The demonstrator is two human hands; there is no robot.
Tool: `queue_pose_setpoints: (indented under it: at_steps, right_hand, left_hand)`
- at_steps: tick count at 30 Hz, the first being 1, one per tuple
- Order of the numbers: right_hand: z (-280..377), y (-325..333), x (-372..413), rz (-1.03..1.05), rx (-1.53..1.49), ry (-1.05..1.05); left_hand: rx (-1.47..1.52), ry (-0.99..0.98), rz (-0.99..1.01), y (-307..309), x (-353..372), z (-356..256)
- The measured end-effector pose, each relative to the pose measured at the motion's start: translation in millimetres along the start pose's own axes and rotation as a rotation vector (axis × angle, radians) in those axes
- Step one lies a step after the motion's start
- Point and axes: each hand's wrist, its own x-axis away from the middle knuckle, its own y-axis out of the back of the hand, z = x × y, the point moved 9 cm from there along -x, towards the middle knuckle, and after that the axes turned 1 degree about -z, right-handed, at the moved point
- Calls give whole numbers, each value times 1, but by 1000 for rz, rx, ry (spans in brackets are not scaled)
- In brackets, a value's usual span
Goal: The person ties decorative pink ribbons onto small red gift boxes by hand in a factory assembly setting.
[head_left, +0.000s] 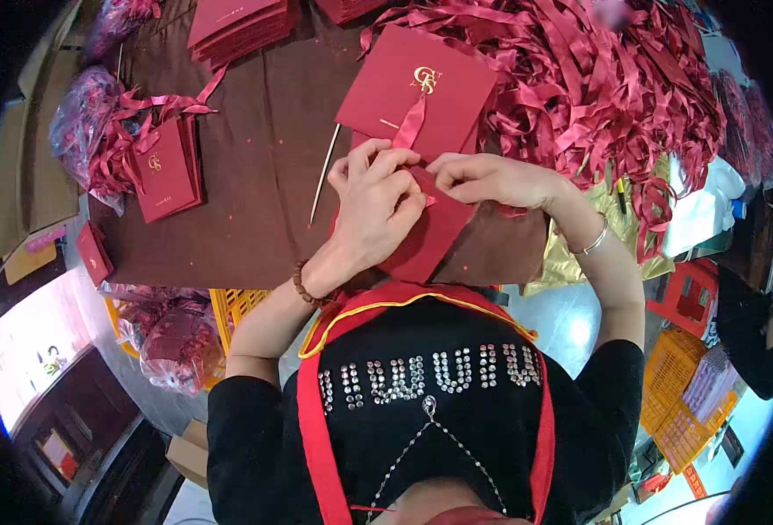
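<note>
My left hand (370, 207) and my right hand (489, 178) meet over a dark red card envelope (426, 241) at the near edge of the brown table (255, 175). Both hands pinch it near its top edge, where a short red ribbon end sits. Just beyond lies a finished red envelope (417, 87) with a gold logo and a red ribbon running down its front. A thin pale stick (324, 171) lies on the table left of my left hand. I wear a bead bracelet on the left wrist and a silver bangle on the right.
A big heap of loose red ribbons (614, 79) fills the table's right side. Stacks of red envelopes (237, 26) stand at the far side, and one beribboned stack (166, 171) at the left. Bags of ribbon (176, 341) and yellow crates (679, 385) sit on the floor.
</note>
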Motion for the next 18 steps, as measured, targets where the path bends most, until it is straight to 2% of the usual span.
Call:
queue_pose_setpoints:
  at_steps: [4, 6, 9, 18]
  right_hand:
    - [9, 5, -1, -8, 181, 89]
    - [28, 5, 1, -11, 438, 193]
    - [38, 8, 3, -57, 543, 244]
    - [35, 3, 5, -223, 605, 309]
  left_hand:
    - [-15, 0, 9, -3, 1, -1]
    - [-16, -31, -33, -2, 1, -3]
    - [-35, 11, -8, -4, 2, 3]
    - [-57, -27, 16, 0, 3, 2]
